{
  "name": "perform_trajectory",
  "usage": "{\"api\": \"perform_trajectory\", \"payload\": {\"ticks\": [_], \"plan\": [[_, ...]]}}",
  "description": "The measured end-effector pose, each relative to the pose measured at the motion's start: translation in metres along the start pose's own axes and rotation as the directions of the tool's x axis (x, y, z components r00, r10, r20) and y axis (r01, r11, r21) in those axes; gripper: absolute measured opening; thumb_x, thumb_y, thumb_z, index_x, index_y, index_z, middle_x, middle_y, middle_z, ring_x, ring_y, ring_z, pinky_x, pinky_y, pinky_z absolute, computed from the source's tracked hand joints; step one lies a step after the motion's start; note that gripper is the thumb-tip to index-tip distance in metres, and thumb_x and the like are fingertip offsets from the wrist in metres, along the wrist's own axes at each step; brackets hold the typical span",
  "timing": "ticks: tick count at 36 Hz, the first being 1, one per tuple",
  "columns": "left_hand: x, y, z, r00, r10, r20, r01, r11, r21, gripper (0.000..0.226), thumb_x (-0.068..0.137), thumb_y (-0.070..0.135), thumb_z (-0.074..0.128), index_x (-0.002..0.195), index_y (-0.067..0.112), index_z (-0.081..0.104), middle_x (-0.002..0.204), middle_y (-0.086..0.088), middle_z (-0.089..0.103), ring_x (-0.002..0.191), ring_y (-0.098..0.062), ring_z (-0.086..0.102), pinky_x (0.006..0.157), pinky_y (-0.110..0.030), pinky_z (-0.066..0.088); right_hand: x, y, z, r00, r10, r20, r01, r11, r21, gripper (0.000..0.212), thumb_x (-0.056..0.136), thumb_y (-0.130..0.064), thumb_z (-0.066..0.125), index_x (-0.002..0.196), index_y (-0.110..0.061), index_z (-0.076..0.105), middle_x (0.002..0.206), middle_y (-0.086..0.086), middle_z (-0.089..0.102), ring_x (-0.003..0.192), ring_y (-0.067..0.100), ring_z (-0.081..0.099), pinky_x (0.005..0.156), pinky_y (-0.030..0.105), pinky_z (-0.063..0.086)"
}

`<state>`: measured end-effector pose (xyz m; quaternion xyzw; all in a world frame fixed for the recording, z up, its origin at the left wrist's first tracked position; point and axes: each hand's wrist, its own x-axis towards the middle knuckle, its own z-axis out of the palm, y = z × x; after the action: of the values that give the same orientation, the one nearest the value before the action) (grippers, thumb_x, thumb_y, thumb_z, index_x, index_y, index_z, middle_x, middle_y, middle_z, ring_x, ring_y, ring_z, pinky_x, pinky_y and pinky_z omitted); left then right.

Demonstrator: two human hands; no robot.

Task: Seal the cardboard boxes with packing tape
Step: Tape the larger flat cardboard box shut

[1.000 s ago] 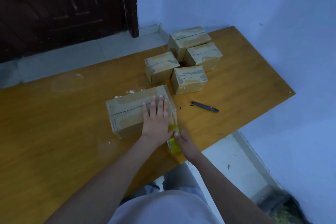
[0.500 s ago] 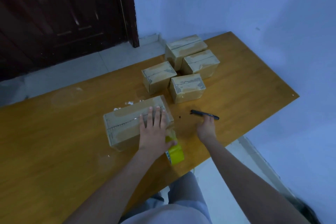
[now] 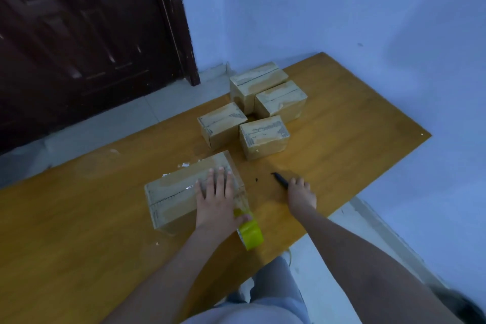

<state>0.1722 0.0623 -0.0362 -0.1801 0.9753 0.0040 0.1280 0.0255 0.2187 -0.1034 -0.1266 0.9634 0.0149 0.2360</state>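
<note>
Your left hand (image 3: 215,200) presses flat on the light, crushable cardboard box (image 3: 181,194) at the table's (image 3: 79,244) near edge, thumb touching the yellow tape roll (image 3: 251,234). Your right hand (image 3: 299,192) curls on the black cutter (image 3: 280,179); grip its handle.

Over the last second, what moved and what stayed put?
The right hand let go of the yellow tape roll, moved right and took hold of the black cutter. The left hand stayed flat on the big box; the four small boxes didn't move.
</note>
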Motion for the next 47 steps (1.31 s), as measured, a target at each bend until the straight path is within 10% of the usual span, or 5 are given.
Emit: {"api": "perform_trajectory", "payload": {"ticks": [12, 19, 24, 47], "plan": [[-0.004, 0.001, -0.005, 1.0, 0.02, 0.025, -0.02, 1.0, 0.021, 0.115, 0.079, 0.081, 0.033, 0.142, 0.005, -0.028, 0.156, -0.016, -0.022, 0.143, -0.037, -0.018, 0.115, -0.058, 0.002, -0.033, 0.003, -0.025, 0.996, -0.085, -0.009, 0.072, 0.772, 0.631, 0.008, 0.1, -0.019, 0.037, 0.101, -0.012, 0.042, 0.079, 0.009, 0.052, 0.06, 0.023, 0.046, 0.054, 0.032, 0.036], [-0.003, -0.001, -0.003, 1.0, 0.029, 0.001, -0.029, 0.999, 0.022, 0.115, 0.079, 0.081, 0.032, 0.147, 0.004, -0.019, 0.157, -0.016, -0.018, 0.144, -0.038, -0.015, 0.114, -0.059, 0.005, -0.079, -0.004, -0.054, 0.94, -0.287, -0.185, 0.341, 0.814, 0.47, 0.024, 0.101, -0.034, 0.036, 0.106, -0.021, 0.056, 0.064, -0.004, 0.048, 0.051, 0.011, 0.043, 0.045, 0.03, 0.027], [-0.003, -0.003, -0.001, 0.999, 0.038, -0.014, -0.039, 0.999, -0.008, 0.116, 0.078, 0.082, 0.034, 0.148, 0.004, -0.018, 0.157, -0.017, -0.016, 0.144, -0.038, -0.015, 0.114, -0.06, 0.004, -0.104, -0.004, -0.055, 0.883, -0.416, -0.218, 0.464, 0.844, 0.27, 0.027, 0.099, -0.032, 0.042, 0.118, -0.026, 0.06, 0.092, 0.001, 0.061, 0.078, 0.016, 0.056, 0.059, 0.031, 0.042], [-0.005, -0.005, 0.006, 0.995, 0.046, -0.089, -0.052, 0.996, -0.074, 0.118, 0.077, 0.081, 0.038, 0.149, 0.003, -0.014, 0.158, -0.016, -0.013, 0.144, -0.037, -0.014, 0.113, -0.061, -0.001, -0.119, -0.029, -0.052, 0.859, -0.448, -0.246, 0.455, 0.89, -0.033, 0.025, 0.094, -0.037, 0.05, 0.115, -0.036, 0.063, 0.089, -0.005, 0.054, 0.076, 0.017, 0.058, 0.054, 0.028, 0.045]]}}
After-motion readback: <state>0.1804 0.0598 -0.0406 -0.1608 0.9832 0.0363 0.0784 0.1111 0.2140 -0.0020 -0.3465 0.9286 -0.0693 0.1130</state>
